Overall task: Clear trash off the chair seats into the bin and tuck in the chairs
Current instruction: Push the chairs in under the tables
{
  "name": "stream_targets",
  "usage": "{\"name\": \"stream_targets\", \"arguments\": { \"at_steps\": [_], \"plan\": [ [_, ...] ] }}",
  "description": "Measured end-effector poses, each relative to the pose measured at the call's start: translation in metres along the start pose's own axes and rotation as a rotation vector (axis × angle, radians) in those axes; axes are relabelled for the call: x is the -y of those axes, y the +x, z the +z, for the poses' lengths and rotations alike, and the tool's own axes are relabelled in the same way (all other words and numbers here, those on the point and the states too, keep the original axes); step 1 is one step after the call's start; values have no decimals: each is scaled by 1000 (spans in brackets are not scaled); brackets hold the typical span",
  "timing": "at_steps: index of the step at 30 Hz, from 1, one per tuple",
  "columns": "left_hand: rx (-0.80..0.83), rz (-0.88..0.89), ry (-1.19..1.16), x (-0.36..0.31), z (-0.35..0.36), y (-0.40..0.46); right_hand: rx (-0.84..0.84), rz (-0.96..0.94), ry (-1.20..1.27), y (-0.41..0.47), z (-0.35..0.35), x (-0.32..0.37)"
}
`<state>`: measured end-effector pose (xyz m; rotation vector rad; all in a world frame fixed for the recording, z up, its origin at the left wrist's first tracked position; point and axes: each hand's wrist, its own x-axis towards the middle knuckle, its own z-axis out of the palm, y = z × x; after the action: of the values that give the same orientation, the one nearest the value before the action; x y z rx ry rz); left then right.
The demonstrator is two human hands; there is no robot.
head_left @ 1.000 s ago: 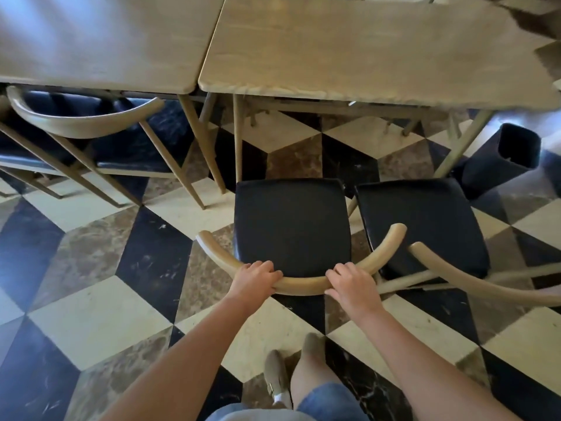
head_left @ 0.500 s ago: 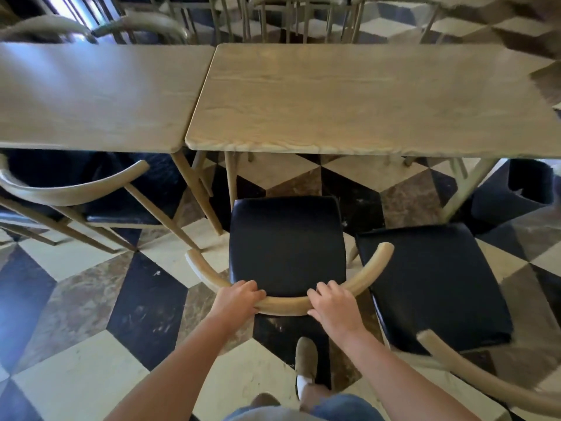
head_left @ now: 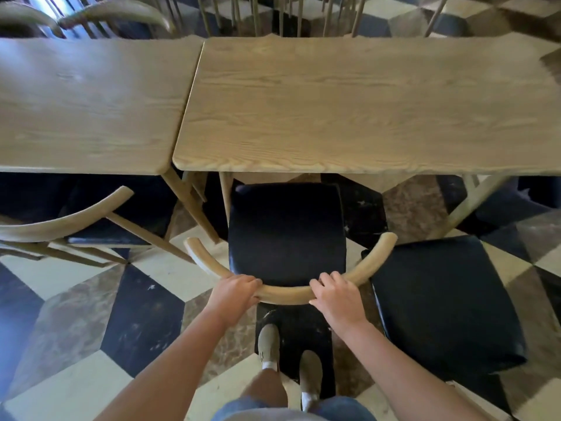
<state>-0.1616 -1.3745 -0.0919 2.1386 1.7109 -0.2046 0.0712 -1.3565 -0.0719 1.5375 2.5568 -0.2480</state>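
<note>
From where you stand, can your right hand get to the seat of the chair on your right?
Probably yes: the right hand grips the middle chair's backrest, and that seat lies bare beside it.

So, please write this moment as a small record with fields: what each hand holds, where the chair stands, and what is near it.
left hand: grips the curved backrest
right hand: grips the same backrest
middle chair seat: black, no trash seen, front edge at the table edge
right chair seat: black, no trash seen, not under the table
left chair: seat partly under the left table
floor: checkered tiles
</note>
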Motion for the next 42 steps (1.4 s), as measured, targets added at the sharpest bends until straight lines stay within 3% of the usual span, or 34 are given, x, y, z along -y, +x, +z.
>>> {"name": "stream_targets", "arguments": {
  "at_steps": [28, 42],
  "plan": [
    [-24, -20, 55, 75, -59, 127, 87, -21, -23, 149, -29, -27],
    [-160, -67, -101, 14, -57, 99, 3, 112, 71, 111, -41, -22]
  ]
}}
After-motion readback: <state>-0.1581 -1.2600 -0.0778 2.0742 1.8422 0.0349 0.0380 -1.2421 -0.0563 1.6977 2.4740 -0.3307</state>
